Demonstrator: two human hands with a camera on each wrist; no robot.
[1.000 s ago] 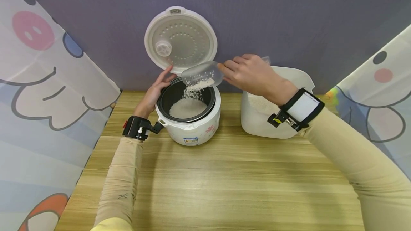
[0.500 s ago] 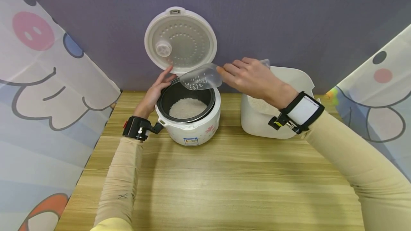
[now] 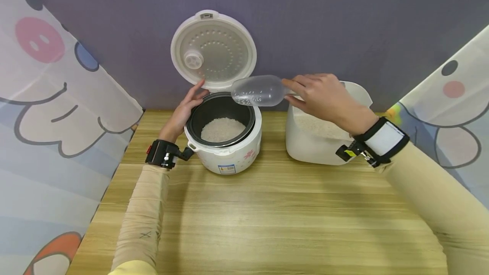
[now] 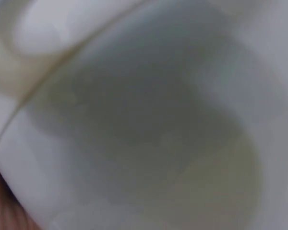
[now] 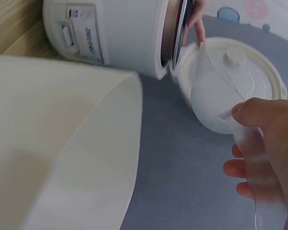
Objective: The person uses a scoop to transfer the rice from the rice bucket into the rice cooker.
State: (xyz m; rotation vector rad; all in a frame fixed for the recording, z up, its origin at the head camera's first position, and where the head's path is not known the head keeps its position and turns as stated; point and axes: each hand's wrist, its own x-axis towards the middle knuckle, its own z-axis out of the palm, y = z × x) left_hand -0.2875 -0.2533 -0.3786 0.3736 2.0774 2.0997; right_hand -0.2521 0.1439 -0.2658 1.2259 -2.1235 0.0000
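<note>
A white rice cooker stands with its lid raised at the back. White rice covers the bottom of its dark inner pot. My left hand rests along the pot's left rim, fingers stretched toward the hinge. In the left wrist view, the cooker's wall fills the picture, blurred. My right hand grips the handle of a clear plastic scoop, whose front edge overlaps the pot's right rim. Several grains cling inside the scoop. In the right wrist view, thumb and fingers wrap the scoop's handle.
A white rice bin with rice inside stands right of the cooker, partly under my right hand. Both sit at the back of a wooden table, against a grey wall. Cartoon-printed sheets flank the sides.
Rice was pouring from the scoop into the pot; the stream has stopped and only stray grains cling to the scoop. My right hand has moved right with it. The left hand has stayed put.
</note>
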